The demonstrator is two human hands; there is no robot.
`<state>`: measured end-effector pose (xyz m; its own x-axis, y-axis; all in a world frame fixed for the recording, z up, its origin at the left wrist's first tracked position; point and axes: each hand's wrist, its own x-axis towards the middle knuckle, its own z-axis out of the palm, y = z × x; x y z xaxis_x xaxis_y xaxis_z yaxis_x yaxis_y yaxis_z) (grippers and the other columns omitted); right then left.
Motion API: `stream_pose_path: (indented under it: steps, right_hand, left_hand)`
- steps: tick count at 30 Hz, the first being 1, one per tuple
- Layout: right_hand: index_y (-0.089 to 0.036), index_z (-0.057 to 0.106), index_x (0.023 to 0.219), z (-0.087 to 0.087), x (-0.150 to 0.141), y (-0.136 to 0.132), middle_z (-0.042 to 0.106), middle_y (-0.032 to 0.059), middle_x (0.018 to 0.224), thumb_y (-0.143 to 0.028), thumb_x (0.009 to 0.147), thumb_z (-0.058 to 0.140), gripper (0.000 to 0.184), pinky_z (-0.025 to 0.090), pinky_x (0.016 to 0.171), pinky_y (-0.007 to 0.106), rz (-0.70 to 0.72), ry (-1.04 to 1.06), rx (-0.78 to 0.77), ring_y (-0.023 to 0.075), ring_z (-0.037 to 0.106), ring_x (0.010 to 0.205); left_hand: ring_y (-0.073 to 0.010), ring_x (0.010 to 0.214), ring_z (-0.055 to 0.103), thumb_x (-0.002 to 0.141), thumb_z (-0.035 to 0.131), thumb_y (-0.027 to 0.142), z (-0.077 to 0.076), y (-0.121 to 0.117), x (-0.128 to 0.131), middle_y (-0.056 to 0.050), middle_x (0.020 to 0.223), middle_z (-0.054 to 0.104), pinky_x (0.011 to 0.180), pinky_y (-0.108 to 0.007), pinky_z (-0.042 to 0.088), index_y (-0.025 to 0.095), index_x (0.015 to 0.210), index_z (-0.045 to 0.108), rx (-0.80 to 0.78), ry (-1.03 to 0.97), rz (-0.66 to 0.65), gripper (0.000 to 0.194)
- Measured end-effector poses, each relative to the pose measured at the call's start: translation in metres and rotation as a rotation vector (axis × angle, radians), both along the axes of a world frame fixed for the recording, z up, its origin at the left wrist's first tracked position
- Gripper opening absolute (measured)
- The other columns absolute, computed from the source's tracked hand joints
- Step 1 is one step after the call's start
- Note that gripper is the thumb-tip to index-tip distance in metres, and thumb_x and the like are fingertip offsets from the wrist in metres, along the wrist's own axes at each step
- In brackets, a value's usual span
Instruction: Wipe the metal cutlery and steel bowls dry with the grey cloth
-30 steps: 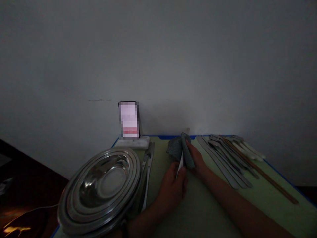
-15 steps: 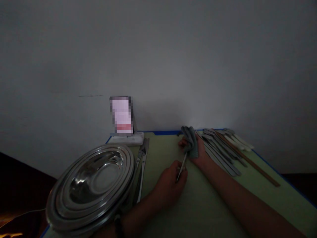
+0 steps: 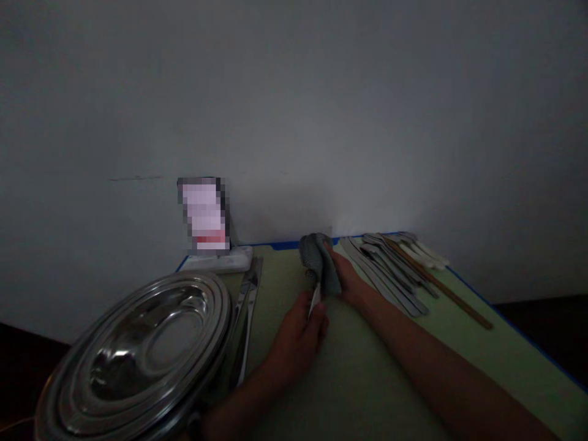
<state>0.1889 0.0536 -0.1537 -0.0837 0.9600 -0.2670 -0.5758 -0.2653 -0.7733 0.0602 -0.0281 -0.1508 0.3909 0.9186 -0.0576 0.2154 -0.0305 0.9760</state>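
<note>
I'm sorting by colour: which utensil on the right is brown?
The long, chopstick-like piece slanting between grey metal utensils and white ones; only it is brown.

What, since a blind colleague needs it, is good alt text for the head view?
The left hand grips a thin utensil, its far end hidden by a grey cloth in the right hand. Stacked metal bowls stand left on the green table; cutlery lies right.

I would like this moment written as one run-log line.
left hand: holds slim utensil; right hand: holds grey cloth over utensil's far end; metal bowls: stacked, left
</note>
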Motion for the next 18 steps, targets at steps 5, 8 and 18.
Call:
stream_pose_path:
  steps: [5,8,18]
  right_hand:
    - [-0.015,0.061,0.069,-0.003,0.005,0.011,0.057,-0.0014,0.048,-0.027,0.082,0.051,0.021,0.043,0.051,0.022,-0.056,0.195,-0.034,0.0109,0.05,0.046]
    - [-0.017,0.055,0.062,-0.004,0.01,0.016,0.051,-0.0033,0.045,-0.018,0.081,0.044,0.022,0.038,0.042,0.018,-0.082,0.335,-0.011,0.0078,0.043,0.04]
    - [-0.018,0.043,0.061,-0.009,0.022,0.017,0.03,-0.0086,0.041,-0.032,0.092,0.019,0.041,0.017,0.028,0.013,-0.018,0.556,0.076,0.0046,0.023,0.03]
  left_hand:
    - [-0.0097,0.048,0.039,0.089,0.037,0.034,0.001,0.003,-0.002,0.006,0.06,0.042,0.046,-0.021,0.033,0.016,0.099,0.048,0.03,0.053,0.007,0.024]
    - [-0.0124,0.058,0.049,0.087,0.039,0.034,0.003,0.003,-0.002,0.002,0.066,0.05,0.053,-0.023,0.038,0.015,0.097,0.052,0.071,0.099,-0.03,0.025]
    - [-0.0199,0.079,0.057,0.088,0.04,0.036,0.004,0.001,-0.003,-0.006,0.09,0.062,0.071,-0.03,0.042,0.016,0.098,0.055,0.165,0.28,-0.151,0.027]
